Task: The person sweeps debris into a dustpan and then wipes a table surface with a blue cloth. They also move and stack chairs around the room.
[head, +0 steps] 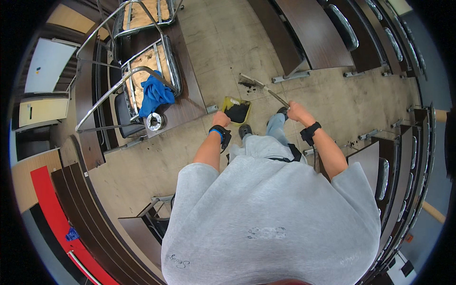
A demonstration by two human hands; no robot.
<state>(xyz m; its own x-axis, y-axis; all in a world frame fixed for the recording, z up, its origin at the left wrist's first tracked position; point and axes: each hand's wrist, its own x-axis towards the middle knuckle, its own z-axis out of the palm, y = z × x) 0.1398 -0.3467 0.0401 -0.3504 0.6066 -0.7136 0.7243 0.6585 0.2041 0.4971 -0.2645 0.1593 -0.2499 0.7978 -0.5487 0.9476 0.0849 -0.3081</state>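
Observation:
My left hand [221, 119] is closed at the left side of a yellow dustpan [249, 115]; the exact spot it grips is hidden by the fingers. Dark, loose dirt [237, 113] fills much of the pan, with a small white piece at its far edge. In my right hand [299, 113] is the handle of a broom [276, 95], slanting down to the floor, its narrow pale head away from me. Beside that head lies a scatter of dark debris [247, 84]. Both wrists wear black straps. My shoes [245, 131] stand just behind the pan.
At left, upturned metal-framed chairs [146, 67] rest on a dark wood table [187, 96], with a blue cloth [156, 93] and a roll of tape [155, 122]. Rows of desks [313, 35] stand at right, their metal feet [291, 76] jutting onto the tiled floor [213, 53].

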